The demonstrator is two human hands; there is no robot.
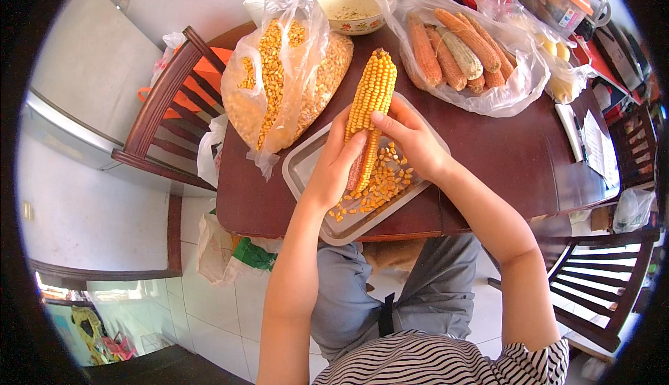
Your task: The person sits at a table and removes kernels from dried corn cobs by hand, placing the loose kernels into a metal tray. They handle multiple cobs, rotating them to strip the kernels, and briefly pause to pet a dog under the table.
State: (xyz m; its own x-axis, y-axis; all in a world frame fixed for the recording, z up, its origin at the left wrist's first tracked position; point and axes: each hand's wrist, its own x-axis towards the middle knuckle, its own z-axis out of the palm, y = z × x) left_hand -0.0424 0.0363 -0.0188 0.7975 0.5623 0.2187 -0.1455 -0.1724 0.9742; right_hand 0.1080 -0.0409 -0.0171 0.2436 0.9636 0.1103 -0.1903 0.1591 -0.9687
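Observation:
Between my two hands is an ear of dried yellow corn [373, 89], its tip pointing away from me. Part of its near end is bare, showing reddish cob, while kernels still cover the far end. My left hand [334, 163] wraps the near left side, thumb on the cob. On the right side, my right hand [413, 139] grips the ear with its thumb pressed on the kernels. Beneath them, a shallow metal tray [347, 234] holds loose corn kernels [384, 181], gathered mostly in its right half.
A clear plastic bag of kernels [282, 76] stands at left, beside an enamel bowl [351, 6]. Stripped cobs [465, 45] lie in an open plastic bag [481, 104] at back right. Papers [601, 147] and a pen [580, 134] rest on the right. A wooden chair [157, 97] stands left.

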